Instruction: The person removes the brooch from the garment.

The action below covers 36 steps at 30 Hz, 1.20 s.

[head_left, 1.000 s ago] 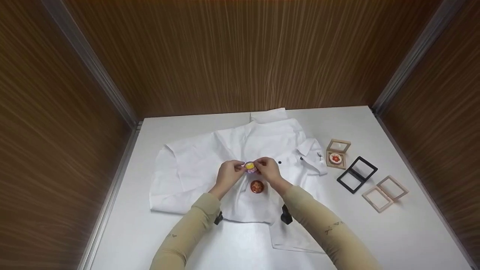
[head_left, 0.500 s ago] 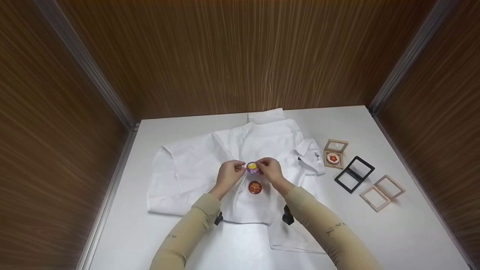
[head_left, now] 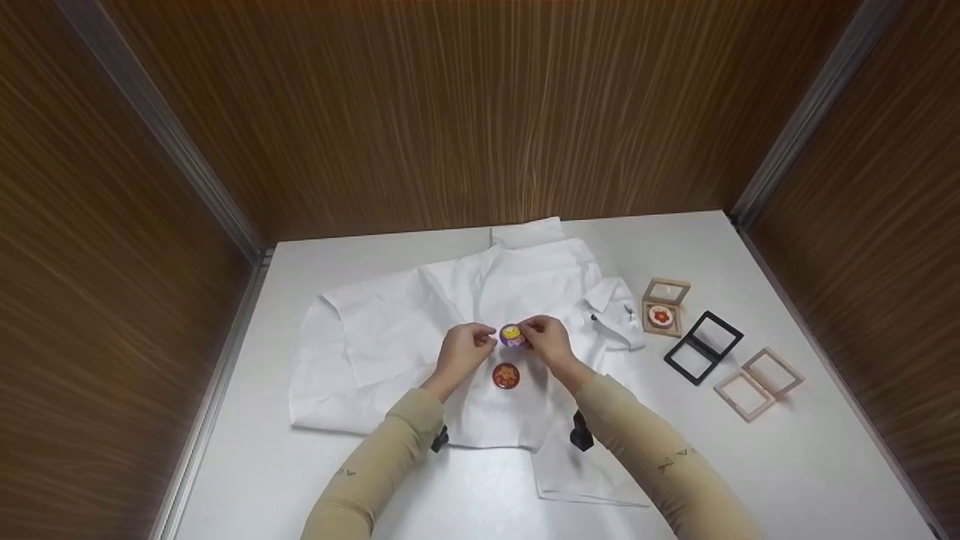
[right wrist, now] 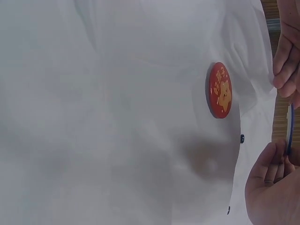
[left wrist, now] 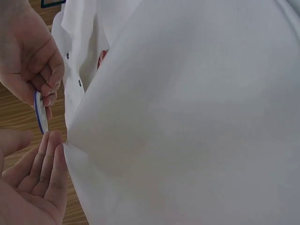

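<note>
- Right hand (head_left: 550,341): I see thumb and fingers clamped on the purple-rimmed badge (head_left: 512,335), yellow figure showing.
- Badge location: raised above the white garment (head_left: 390,315), between both hands; both wrist views show it edge-on.
- Left hand (head_left: 463,351): fingertips just beside the badge's opposite edge; I cannot tell whether they grip badge or cloth.
- Red badge (head_left: 505,376): flat on the garment, star print up, nearer the wearer.
- Right of the garment: three unfolded cases, tan (head_left: 664,304), black (head_left: 704,348) and pink (head_left: 756,381).
</note>
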{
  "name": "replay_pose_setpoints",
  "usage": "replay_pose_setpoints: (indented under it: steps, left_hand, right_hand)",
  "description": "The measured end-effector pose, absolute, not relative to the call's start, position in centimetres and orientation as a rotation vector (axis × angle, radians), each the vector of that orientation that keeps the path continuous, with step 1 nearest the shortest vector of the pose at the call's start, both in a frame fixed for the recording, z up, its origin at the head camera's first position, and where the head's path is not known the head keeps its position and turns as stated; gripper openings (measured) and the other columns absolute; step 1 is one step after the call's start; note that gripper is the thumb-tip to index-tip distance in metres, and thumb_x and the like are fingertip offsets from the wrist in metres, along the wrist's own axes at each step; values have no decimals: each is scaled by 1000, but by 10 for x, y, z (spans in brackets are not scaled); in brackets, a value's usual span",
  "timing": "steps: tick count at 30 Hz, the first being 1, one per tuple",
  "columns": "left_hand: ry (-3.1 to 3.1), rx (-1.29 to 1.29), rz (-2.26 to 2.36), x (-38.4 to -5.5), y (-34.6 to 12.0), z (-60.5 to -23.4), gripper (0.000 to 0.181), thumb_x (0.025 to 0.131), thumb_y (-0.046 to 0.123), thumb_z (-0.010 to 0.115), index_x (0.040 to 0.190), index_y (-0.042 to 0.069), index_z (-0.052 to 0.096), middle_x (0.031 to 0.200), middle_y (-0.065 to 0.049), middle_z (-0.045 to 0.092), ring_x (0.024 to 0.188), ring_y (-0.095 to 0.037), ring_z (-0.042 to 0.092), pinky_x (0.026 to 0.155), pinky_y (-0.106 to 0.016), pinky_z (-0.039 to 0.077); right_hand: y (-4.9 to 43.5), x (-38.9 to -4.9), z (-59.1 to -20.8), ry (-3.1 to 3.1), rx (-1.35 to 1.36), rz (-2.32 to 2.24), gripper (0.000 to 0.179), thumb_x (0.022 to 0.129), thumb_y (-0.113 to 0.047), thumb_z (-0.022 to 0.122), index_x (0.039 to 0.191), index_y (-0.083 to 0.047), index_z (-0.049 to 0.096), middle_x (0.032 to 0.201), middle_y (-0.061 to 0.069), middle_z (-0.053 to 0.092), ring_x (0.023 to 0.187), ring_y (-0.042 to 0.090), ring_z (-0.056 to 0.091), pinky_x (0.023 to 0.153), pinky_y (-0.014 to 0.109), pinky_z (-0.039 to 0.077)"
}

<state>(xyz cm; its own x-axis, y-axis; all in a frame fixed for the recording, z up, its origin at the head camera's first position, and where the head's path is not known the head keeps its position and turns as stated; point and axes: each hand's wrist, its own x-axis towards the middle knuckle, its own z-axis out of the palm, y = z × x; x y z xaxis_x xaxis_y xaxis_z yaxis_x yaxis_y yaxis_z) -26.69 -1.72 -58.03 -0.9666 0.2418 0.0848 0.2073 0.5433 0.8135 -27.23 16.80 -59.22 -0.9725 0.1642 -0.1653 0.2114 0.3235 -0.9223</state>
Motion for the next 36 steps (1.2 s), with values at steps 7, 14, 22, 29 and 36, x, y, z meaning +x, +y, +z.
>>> replay_pose_setpoints:
  steps: [7, 14, 22, 29, 36]
  left_hand:
    - [2727, 390, 1423, -264, -15, -586, 18, 93, 4, 74, 109, -2, 81, 94, -15, 80, 89, -26, 74, 82, -35, 63]
    - [2704, 379, 1423, -262, -8, -590, 17, 94, 4, 74, 109, -1, 81, 98, -15, 80, 92, -27, 75, 86, -36, 63]
    - [2703, 366, 1402, -259, -1, -593, 19, 94, 6, 75, 111, -1, 81, 98, -13, 80, 92, -25, 75, 84, -34, 63]
    - [2684, 359, 1412, -258, 2, -595, 20, 95, 7, 75, 113, 0, 80, 100, -14, 80, 94, -26, 75, 87, -36, 64]
    - [2680, 354, 1399, -255, 6, -594, 21, 96, 8, 75, 114, -1, 80, 101, -14, 80, 96, -26, 75, 88, -36, 63]
  right_hand:
    - [175, -270, -594, 2521, 373, -1748, 20, 103, -6, 65, 111, 11, 73, 102, 22, 76, 76, 9, 64, 66, 18, 55]
    - [182, -268, -597, 2533, 367, -1767, 20, 102, -3, 64, 110, 13, 72, 99, 22, 76, 73, 7, 63, 65, 16, 54]
    - [192, -265, -599, 2491, 405, -1784, 20, 103, -4, 64, 111, 13, 71, 93, 14, 74, 69, 5, 61, 65, 18, 56]
    - [202, -263, -602, 2518, 401, -1794, 20, 102, -2, 64, 110, 15, 70, 93, 17, 75, 67, 3, 60, 61, 14, 52]
    - [209, -262, -604, 2518, 407, -1795, 21, 102, -2, 64, 110, 16, 70, 90, 13, 74, 65, 2, 58, 59, 13, 51]
